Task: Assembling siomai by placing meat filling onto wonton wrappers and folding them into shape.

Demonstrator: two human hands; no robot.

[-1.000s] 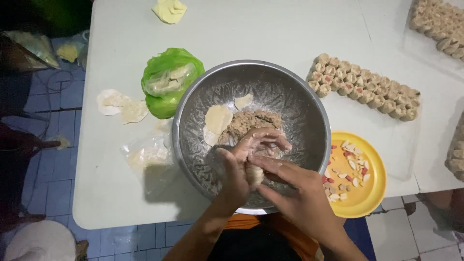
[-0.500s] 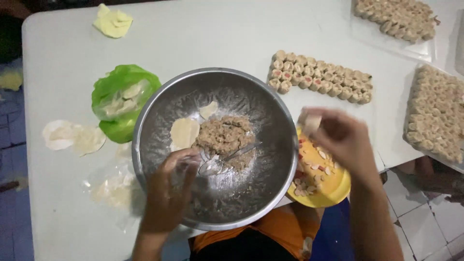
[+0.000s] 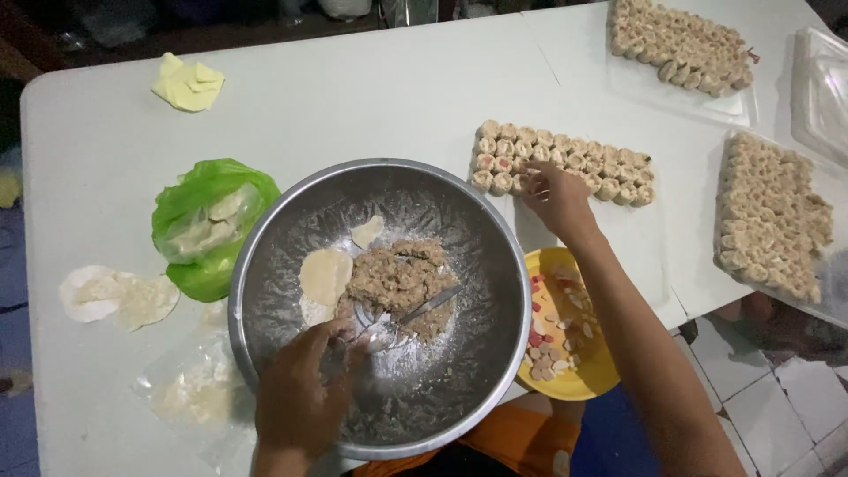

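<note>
The left hand (image 3: 296, 397) rested inside the bowl (image 3: 265, 256), fingers closed on a fork (image 3: 402, 320) dug into the filling (image 3: 393, 278). The right hand (image 3: 555, 196) reached to the dumplings (image 3: 565, 161), fingertips pinched together there; whether they held one I could not tell.

Bowl (image 3: 265, 265) sits centre on table (image 3: 371, 97) | filling (image 3: 393, 278) in it | bag (image 3: 208, 225) left | plate (image 3: 579, 371) right | dumpling rows (image 3: 565, 163) behind plate
</note>
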